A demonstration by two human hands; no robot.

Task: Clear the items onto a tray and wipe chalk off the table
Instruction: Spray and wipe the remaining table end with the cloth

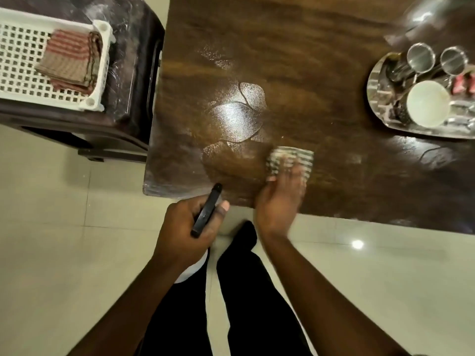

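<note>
The left hand [190, 227] grips a black phone [205, 211] at the worktop's [334, 86] near edge. Beside it, the right hand [280, 199] presses flat fingers on a striped cloth [290, 158]. Chalk [239, 116] lies beyond. The tray [375, 93], holding cups [426, 104], sits far right.

- Open over the far and middle stretch of the table [295, 34], bare wood from the left edge rightwards.
- Blocked at the right by a steel tray [376, 80], crowded with steel cups [421, 57] and a white cup [428, 104]; more shiny steel [431, 14] at the far right corner.
- Taken up at the near edge by the right hand [280, 196], flat on a striped cloth [290, 160].
- Just off the near-left corner, the left hand [185, 227] gripping a black device [205, 214].
- Free between cloth and tray, along the near right wood.
- Narrow between the table's left edge and a dark cabinet [133, 60], topped by a white basket [102, 60] with folded cloths [69, 60].
</note>
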